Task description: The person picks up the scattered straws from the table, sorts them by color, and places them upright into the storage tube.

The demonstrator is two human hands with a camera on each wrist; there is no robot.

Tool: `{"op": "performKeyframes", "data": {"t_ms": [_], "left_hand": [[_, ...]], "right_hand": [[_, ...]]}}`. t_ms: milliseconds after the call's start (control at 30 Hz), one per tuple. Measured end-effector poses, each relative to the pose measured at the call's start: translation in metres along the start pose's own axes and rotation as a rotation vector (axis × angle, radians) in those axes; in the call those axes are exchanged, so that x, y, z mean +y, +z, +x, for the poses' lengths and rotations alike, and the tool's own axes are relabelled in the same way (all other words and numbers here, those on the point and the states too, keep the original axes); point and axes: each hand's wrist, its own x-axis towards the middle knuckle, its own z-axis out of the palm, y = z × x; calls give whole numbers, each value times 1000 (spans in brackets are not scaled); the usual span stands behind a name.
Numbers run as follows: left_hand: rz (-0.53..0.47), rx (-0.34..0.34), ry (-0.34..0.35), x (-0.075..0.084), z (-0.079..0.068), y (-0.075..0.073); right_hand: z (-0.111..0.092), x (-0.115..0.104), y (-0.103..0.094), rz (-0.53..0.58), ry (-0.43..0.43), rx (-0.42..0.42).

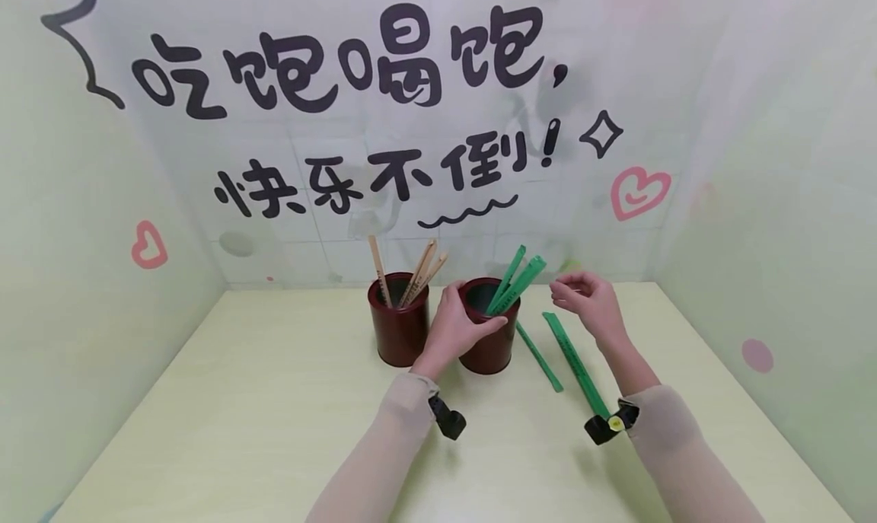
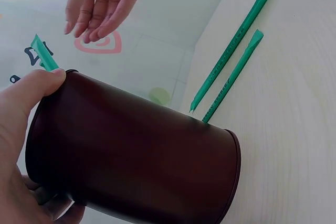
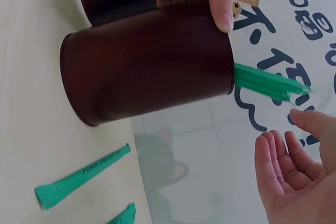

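My left hand grips a dark red cylindrical canister near its rim, thumb on the near side. Several green paper-wrapped straws stand in that canister, leaning right. Just right of their tips, my right hand is raised with nothing in it; its fingers are loosely bent in the right wrist view. On the table below it lie a thin green wrapped straw and a wider green one, whose near end reaches behind the right wrist camera.
A matching dark red canister stands on the left, holding several tan wrapped straws. The pale wooden table is enclosed by a back wall with black lettering and by side walls.
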Motion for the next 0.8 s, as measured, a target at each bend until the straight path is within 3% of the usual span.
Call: {"op": "performKeyframes", "data": {"t_ms": [567,800], "left_hand": [[14,-2,-7,-3,3,2],[10,1,-5,-2,2,1]], "right_hand": [[-1,33,-38,-170,185,-69],[-1,45,-46,-231,267,-149]]}}
